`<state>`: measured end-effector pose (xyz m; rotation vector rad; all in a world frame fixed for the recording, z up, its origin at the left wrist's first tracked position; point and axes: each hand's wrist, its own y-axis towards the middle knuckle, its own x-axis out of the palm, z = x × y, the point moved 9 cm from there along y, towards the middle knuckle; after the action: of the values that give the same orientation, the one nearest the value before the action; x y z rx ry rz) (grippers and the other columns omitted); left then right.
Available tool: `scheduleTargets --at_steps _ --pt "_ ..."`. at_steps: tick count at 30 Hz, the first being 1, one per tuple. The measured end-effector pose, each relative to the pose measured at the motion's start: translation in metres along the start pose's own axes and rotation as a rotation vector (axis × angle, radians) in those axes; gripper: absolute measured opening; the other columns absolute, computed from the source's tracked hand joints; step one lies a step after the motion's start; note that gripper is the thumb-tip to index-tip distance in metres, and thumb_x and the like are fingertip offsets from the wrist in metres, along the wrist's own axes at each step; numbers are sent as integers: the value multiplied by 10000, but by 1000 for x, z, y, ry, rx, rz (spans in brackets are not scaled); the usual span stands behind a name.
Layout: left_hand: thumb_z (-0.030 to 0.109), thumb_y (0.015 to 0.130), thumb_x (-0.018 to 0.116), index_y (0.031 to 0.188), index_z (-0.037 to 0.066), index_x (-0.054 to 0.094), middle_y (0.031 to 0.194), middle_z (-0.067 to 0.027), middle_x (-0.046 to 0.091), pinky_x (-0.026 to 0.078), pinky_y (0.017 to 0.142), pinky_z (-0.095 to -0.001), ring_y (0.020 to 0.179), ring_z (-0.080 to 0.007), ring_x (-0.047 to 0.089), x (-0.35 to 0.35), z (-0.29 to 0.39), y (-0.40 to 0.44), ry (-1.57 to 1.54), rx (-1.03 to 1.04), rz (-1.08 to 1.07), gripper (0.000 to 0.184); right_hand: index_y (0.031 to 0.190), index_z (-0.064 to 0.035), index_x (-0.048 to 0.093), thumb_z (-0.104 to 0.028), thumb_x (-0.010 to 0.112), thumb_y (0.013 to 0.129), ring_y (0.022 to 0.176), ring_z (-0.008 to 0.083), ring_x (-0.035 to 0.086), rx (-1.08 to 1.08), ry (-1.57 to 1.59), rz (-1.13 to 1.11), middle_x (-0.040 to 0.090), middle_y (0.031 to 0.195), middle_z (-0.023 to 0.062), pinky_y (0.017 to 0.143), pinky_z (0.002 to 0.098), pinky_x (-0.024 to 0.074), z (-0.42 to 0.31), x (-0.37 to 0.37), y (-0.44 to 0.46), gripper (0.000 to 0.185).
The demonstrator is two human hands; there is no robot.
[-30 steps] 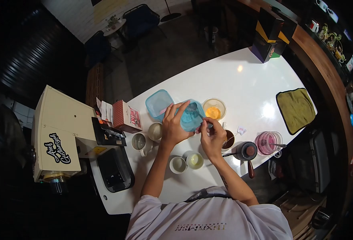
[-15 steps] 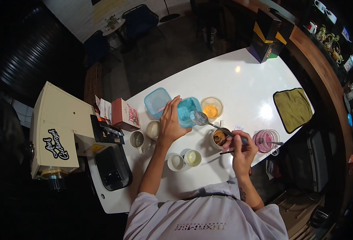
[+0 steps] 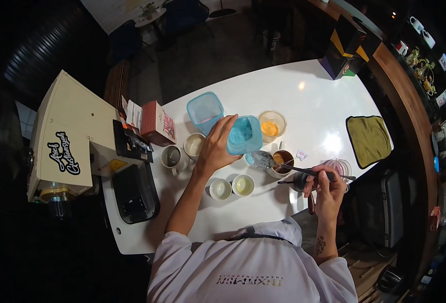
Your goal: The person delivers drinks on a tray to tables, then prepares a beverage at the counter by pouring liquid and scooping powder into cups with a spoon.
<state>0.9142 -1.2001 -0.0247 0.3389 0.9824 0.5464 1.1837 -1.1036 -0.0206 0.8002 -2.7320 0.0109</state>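
Observation:
My left hand is wrapped round the left side of a clear blue tub that holds blue powder. My right hand grips the dark handle of a spoon, whose bowl carries some bluish powder just below the tub. A mug with brown contents sits under the spoon's shaft. Behind it is a round container with orange powder. Two small cups stand in front, one with pale yellow contents. Part of a glass with pink contents shows behind my right hand.
A cream machine and a red patterned box stand at the left, near two mugs. Another blue container lies behind my left hand. A green cloth and black boxes are at the right.
My right hand has moved away from the tub, to the right and slightly down, with the spoon. The spoon's bowl has come out of the tub. My left hand keeps its hold on the tub.

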Motion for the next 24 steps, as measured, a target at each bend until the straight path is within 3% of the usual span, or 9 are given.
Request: scheduleTargets --at_steps 6,9,15,22,24 --pt "73 545 848 1407 70 416 1329 -150 491 462 1025 -442 1216 -348 521 -7 0 -17 -90 -45 16 964 1025 74 605 -92 497 1006 608 161 616 19 -115 -119 611 820 128 526 268 508 4 16 -14 198" --pt "87 511 876 1374 54 432 1302 -179 512 476 995 -439 1189 -370 537 -13 3 -23 -59 -24 43 972 1006 76 605 -68 489 1003 642 158 623 7 -218 -160 599 823 113 553 261 498 3 27 -19 185" --pt "104 512 882 1411 62 362 1310 -183 498 455 1011 -447 1197 -376 526 -10 -7 -38 -130 -86 47 1040 990 57 616 50 494 938 617 149 612 -116 -487 -332 584 789 102 564 272 481 1 44 -27 132" --pt "86 532 866 1440 51 309 1307 -175 503 448 1020 -444 1210 -366 521 -4 -13 -41 -204 -121 42 1065 983 33 629 78 521 899 606 153 609 -217 -592 -362 588 771 104 563 273 475 -9 52 -30 144" --pt "79 482 881 1428 93 340 1285 -151 530 457 1008 -437 1187 -343 545 0 -19 -43 -241 -178 62 1090 979 38 630 79 525 894 610 158 612 -260 -634 -395 592 763 108 561 277 480 -10 55 -32 140"
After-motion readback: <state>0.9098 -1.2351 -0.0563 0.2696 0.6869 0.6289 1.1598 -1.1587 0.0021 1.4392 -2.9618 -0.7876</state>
